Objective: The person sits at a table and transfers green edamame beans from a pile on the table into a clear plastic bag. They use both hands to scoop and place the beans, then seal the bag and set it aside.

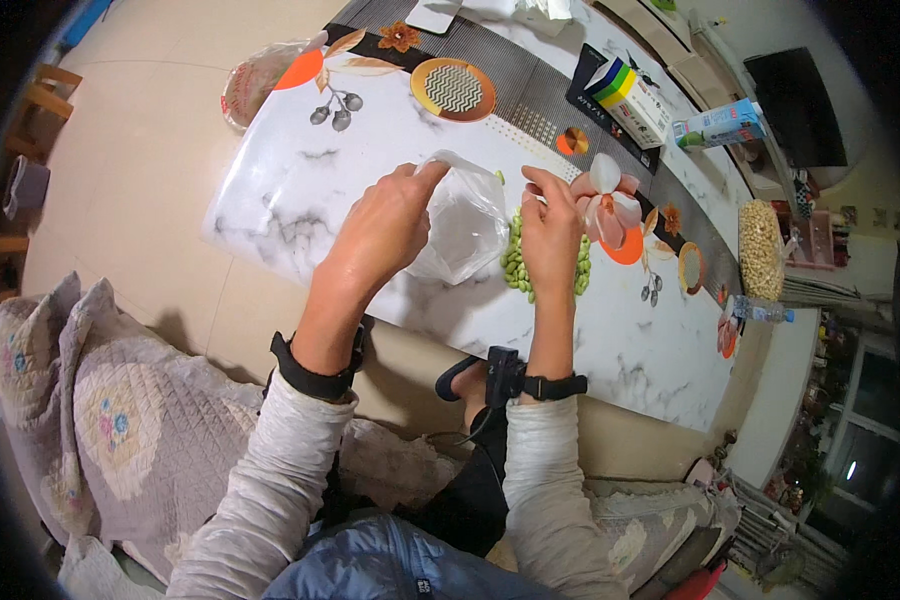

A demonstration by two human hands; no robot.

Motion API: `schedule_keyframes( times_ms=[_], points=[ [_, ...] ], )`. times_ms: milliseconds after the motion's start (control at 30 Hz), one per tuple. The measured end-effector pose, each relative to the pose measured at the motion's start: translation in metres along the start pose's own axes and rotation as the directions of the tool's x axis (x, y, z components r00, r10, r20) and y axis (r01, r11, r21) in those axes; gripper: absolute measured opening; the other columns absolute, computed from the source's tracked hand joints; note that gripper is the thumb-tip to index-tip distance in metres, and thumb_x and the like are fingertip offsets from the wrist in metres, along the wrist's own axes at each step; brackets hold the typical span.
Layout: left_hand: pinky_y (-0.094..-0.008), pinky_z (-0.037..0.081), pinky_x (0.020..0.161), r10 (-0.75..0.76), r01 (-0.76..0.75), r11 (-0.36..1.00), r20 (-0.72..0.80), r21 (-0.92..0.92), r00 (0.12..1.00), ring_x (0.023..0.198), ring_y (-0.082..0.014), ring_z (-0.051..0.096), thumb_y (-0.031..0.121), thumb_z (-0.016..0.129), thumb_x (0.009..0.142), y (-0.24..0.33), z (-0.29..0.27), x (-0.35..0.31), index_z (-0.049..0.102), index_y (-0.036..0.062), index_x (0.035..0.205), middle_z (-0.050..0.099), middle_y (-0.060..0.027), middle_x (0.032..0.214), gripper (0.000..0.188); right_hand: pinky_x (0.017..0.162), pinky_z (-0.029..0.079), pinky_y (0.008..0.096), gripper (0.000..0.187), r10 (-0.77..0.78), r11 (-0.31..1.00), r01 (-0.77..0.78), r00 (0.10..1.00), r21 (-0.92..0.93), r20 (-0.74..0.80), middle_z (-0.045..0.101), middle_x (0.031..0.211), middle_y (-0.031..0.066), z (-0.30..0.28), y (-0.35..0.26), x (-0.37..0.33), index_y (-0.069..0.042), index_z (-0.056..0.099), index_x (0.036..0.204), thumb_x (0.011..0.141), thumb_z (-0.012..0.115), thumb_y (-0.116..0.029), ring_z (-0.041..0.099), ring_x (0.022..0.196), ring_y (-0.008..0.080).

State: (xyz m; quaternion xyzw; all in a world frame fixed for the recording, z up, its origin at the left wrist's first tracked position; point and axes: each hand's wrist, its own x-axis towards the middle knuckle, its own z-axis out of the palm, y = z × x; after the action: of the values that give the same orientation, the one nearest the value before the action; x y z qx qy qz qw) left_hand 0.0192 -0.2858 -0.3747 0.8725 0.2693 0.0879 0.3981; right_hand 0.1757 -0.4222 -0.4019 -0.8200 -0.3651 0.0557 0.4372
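My left hand (388, 215) grips the rim of a thin clear plastic bag (460, 232), thumb and forefinger closed on its upper left edge. The bag stands with its mouth open on the marble-patterned table cover. To its right lies a pile of shelled green beans (517, 268), partly covered by my right hand (550, 232). The fingers of that hand are curled, with thumb and forefinger close together near the bag's right side; whether anything is between them is hidden. A small green bean (500, 177) shows by the bag's upper right edge.
Farther back on the table (300, 195) are a white carton (630, 103) and a blue carton (720, 125). A bag of pale beans or nuts (761, 250) and a plastic bottle (760, 309) are at the right. Beyond the left edge is a bag-lined bin (255, 88); a quilted sofa (120, 410) lies lower left.
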Motion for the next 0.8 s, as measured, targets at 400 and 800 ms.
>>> schedule_keyframes(
  times_ms=[400,800],
  points=[
    [-0.0471,0.048,0.084,0.002,-0.003,1.000,-0.003,-0.017,1.000,0.101,-0.0424,0.059,-0.007,0.062,0.073,-0.005,-0.001,0.002,0.052,0.0050,0.128,0.063,-0.0220,0.106,0.058,0.082,0.052,0.0422,0.026,-0.134,0.862,0.286,0.924,-0.418,0.357,0.058,0.109,0.0200,0.028,0.031,0.019,-0.002,0.063,0.103,0.078,0.061,0.003,0.061,0.090,0.0380],
    [-0.0461,0.048,0.091,0.057,-0.055,0.998,0.050,-0.039,0.997,0.107,-0.0419,0.059,-0.009,0.054,0.070,-0.025,0.015,0.009,0.053,0.0032,0.129,0.063,-0.0254,0.110,0.060,0.076,0.052,0.0267,0.017,0.048,0.945,-0.139,0.955,0.297,0.294,0.062,0.108,0.0072,-0.002,-0.036,-0.029,0.002,0.064,0.105,0.089,0.060,0.001,0.063,0.090,0.0131]
  ],
)
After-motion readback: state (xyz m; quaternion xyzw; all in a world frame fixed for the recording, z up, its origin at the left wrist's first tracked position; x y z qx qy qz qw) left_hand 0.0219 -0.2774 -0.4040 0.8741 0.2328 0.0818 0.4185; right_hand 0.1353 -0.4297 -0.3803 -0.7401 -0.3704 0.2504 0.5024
